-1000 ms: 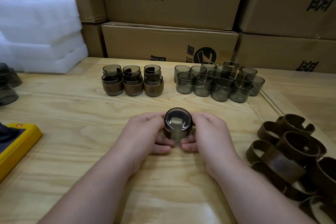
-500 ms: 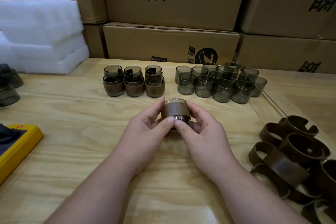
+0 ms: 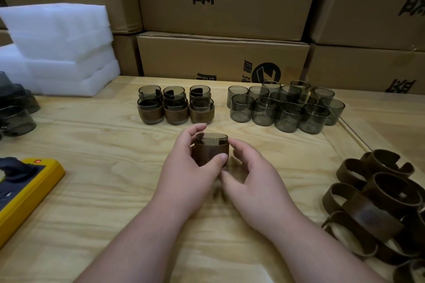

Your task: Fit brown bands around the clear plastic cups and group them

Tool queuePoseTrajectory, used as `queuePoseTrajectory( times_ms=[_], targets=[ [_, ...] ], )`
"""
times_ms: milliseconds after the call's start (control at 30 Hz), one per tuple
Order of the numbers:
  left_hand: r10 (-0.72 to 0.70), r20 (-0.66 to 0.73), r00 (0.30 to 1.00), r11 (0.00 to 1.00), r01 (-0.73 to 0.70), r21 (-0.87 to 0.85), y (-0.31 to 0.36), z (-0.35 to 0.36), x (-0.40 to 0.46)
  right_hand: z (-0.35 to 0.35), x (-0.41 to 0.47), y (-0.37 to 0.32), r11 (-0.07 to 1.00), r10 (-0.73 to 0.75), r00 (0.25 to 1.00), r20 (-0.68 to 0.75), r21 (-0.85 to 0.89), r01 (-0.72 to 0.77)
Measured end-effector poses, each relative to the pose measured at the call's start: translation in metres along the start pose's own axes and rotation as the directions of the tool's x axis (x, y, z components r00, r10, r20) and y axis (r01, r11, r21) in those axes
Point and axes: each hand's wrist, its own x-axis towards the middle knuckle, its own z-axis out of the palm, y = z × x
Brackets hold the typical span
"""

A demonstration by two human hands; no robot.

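At centre frame, the left hand (image 3: pixel 190 174) grasps an upright banded cup (image 3: pixel 211 148) above the table (image 3: pixel 115 145); the right hand (image 3: pixel 255 181), fingers loosely curled, sits just beside it. Banded cups (image 3: pixel 176 108) and plain cups (image 3: pixel 285 105) stand behind; loose bands (image 3: pixel 381 202) lie lower right.

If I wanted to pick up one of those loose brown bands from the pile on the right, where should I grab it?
Probably the topmost open brown leather-like band on the pile. It lies as a ring with its opening facing up, so come from above and pinch its upper wall, one finger inside and the thumb outside. The bands beneath overlap and would likely drag along.
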Motion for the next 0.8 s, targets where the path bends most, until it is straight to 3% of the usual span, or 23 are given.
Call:
queuePoseTrajectory(
  times_ms=[100, 200, 300, 400, 467, 567, 800],
  targets=[
    [0.038, -0.031, 0.999, 0.983, -0.032, 0.183, -0.001, -0.013, 0.007, -0.003, -0.002, -0.004, 0.991, -0.017, 0.998, 0.068, -0.130, 0.026],
    [-0.006, -0.115, 0.993, 0.972, 0.033, 0.234, -0.006, -0.028, 0.014, -0.005, -0.003, -0.004, 0.985, -0.030, 0.995, 0.093, -0.168, 0.045],
    [-0.002, -0.327, 0.945, 0.958, 0.096, 0.270, -0.007, -0.034, 0.017, -0.005, -0.003, -0.003, 0.986, -0.035, 0.993, 0.113, -0.160, 0.053],
    [0.095, -0.473, 0.876, 0.973, 0.018, 0.228, -0.003, -0.035, 0.014, -0.005, -0.003, -0.002, 0.984, -0.038, 0.992, 0.120, -0.166, 0.057],
    [0.055, -0.425, 0.904, 0.990, 0.007, 0.143, -0.002, -0.032, 0.012, -0.005, -0.003, -0.002, 0.983, -0.044, 0.992, 0.116, -0.169, 0.063],
    [-0.015, -0.319, 0.947, 0.984, 0.071, 0.163, -0.005, -0.027, 0.011, -0.004, -0.003, -0.003, 0.984, -0.046, 0.993, 0.110, -0.167, 0.064],
    [-0.097, -0.262, 0.960, 0.974, 0.146, 0.175, -0.004, -0.027, 0.012, -0.002, -0.003, -0.002, 0.985, -0.045, 0.992, 0.115, -0.161, 0.063]
  ],
)
